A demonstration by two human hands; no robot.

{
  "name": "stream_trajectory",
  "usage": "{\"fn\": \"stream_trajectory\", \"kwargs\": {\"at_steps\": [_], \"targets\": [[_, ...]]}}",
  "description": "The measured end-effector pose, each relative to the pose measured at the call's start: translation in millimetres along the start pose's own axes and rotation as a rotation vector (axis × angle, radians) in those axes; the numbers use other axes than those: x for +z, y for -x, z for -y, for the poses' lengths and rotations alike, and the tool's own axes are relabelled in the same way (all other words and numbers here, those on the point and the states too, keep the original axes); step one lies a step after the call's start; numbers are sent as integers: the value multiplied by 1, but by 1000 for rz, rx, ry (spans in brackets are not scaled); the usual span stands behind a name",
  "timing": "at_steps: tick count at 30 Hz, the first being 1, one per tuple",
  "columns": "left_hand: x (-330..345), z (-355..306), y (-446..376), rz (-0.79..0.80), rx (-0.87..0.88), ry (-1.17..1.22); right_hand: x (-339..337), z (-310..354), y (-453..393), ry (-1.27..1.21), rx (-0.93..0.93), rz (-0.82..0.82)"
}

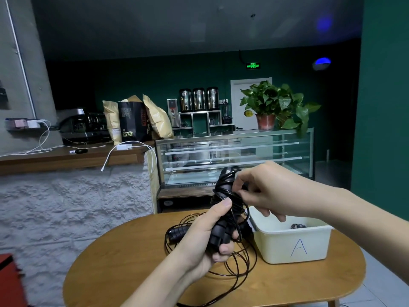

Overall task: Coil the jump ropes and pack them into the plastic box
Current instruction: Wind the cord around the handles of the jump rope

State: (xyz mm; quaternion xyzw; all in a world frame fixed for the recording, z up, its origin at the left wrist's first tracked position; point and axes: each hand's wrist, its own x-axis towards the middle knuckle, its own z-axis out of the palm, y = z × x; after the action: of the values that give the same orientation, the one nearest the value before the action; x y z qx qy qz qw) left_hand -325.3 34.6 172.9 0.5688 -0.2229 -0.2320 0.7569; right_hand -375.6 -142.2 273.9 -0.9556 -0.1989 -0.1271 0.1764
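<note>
My left hand [207, 238] grips the two black handles of a jump rope [222, 218], held upright above the table with its thin cord wound around them. My right hand [265, 191] pinches that cord near the handles' upper part. A second black jump rope [177, 232] lies on the round wooden table [132, 273], its cord spread in loose loops under my left hand. The white plastic box [292, 244], marked with a letter A, stands on the table at the right. Something dark lies inside it, mostly hidden by the wall.
Behind the table stand a glass display case [234, 156] and a rough white counter wall [77, 200] with a wooden ledge holding chargers and cables. A potted plant [272, 105] sits on the case. A red object [8, 282] is at the lower left.
</note>
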Motion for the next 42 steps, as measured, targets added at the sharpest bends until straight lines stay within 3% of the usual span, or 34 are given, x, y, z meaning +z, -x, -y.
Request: {"fn": "stream_trajectory", "kwargs": {"at_steps": [7, 12, 16, 25, 35, 42], "targets": [[2, -2, 4, 15, 147, 41, 26, -2, 14, -39, -107, -303], [0, 0, 5, -33, 155, -17, 34, -4, 18, -160, -57, -294], [0, 0, 6, -37, 147, -17, 41, -2, 16, -177, -69, -383], [-2, -4, 8, 17, 113, -45, 52, -4, 7, -471, -87, -545], [-3, -5, 4, 54, 105, 29, 58, -9, -1, -620, -56, -546], [6, -7, 0, -3, 141, 90, 59, -2, 5, -285, -118, -636]]}}
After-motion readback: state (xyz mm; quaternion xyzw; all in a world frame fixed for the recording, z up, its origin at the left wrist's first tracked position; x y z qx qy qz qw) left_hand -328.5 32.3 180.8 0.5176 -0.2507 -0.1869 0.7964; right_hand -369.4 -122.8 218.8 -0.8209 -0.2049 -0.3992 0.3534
